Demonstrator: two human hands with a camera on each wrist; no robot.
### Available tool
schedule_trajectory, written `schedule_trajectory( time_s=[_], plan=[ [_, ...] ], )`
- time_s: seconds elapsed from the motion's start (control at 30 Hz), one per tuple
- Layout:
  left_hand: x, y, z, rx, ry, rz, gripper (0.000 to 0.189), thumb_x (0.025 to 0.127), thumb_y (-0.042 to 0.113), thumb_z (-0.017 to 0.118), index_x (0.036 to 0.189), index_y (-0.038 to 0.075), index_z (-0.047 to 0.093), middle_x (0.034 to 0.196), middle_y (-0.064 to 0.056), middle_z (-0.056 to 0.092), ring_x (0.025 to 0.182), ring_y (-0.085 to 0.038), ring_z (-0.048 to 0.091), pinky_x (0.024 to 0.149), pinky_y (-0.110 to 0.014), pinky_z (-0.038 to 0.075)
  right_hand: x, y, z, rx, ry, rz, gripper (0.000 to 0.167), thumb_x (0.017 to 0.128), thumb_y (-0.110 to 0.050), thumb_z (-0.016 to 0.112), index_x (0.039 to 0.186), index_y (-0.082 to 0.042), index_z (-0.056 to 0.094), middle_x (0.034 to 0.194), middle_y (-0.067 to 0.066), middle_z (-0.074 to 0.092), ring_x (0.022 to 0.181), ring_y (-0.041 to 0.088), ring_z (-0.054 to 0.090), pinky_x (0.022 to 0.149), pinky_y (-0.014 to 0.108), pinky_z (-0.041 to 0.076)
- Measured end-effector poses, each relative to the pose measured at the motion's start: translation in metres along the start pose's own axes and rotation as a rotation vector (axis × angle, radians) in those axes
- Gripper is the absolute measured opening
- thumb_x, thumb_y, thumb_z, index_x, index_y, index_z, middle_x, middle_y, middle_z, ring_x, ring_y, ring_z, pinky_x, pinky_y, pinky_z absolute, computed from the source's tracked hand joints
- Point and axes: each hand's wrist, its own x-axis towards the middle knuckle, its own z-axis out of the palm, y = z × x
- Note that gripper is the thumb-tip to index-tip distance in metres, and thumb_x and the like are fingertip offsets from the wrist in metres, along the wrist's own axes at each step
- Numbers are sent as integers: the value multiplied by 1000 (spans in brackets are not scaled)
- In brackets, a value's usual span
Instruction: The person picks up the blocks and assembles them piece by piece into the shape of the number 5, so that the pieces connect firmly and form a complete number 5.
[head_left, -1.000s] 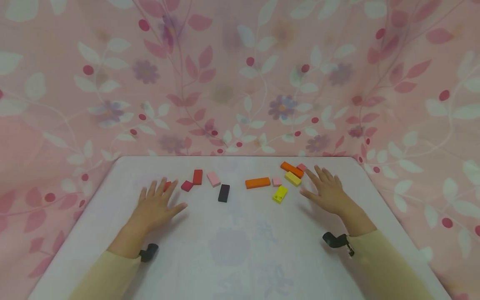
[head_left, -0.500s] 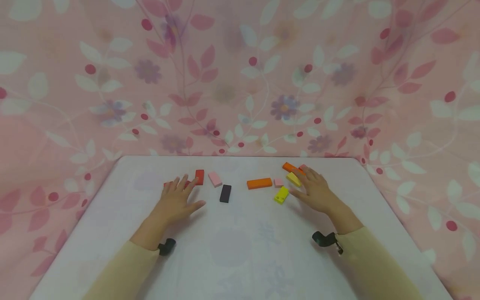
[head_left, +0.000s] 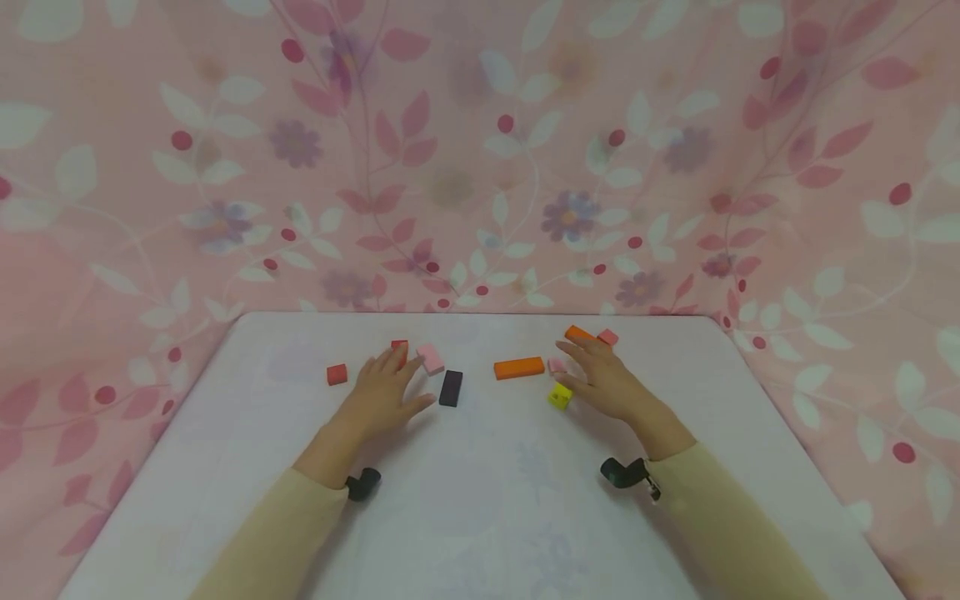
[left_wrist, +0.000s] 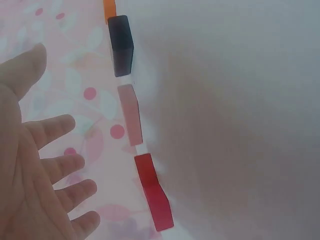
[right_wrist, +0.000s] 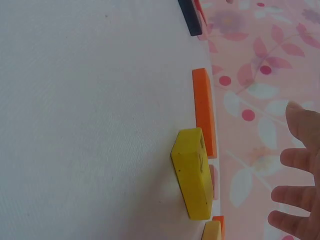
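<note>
My left hand (head_left: 378, 396) hovers with spread fingers over the left blocks, partly covering a red block (head_left: 400, 344). Near its fingers lie a pink block (head_left: 431, 359) and a black block (head_left: 451, 388). A crimson block (left_wrist: 159, 207), seen in the left wrist view, is hidden by that hand in the head view. My right hand (head_left: 606, 385) hangs above the right group, fingers extended and holding nothing. Around it are a bright yellow block (head_left: 559, 397), a small pink block (head_left: 555, 366) and an orange block (head_left: 519, 367). A paler yellow block (right_wrist: 212, 231) shows in the right wrist view.
A small red block (head_left: 337, 374) sits left of the left hand. Behind the right hand lie another orange block (head_left: 577, 332) and a pink piece (head_left: 607, 337). The white table (head_left: 465, 517) ends at a floral curtain (head_left: 480, 167).
Both hands have moved inward, the left one rightward and the right one leftward, passing above the blocks. The small red block has come into full view. The blocks stay in place.
</note>
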Motion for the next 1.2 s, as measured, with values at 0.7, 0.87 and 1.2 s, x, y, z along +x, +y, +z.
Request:
schedule_trajectory(
  time_s=[0.7,0.87,1.2],
  plan=[
    [30,15,24,-49,-67,45,60,94,43,67,145,15,52,156,-12,40,145,-37,31,116,-57,24,37,-17,33,181,3,9,37,96,-32,69,125,-10,67,127,8,60,110,28,54,100,48,46],
    [35,19,23,-48,-85,31,59,94,44,68,145,18,53,154,-9,44,143,-35,34,116,-58,26,43,-16,37,180,-11,38,37,95,-32,70,126,-12,68,127,6,60,105,26,55,98,45,48],
    [45,23,18,-30,-110,0,61,90,45,72,144,20,56,148,-9,49,135,-34,41,111,-59,33,56,-18,40,167,-46,93,40,95,-35,70,129,-14,67,131,7,57,122,29,52,106,49,42]
  ],
)
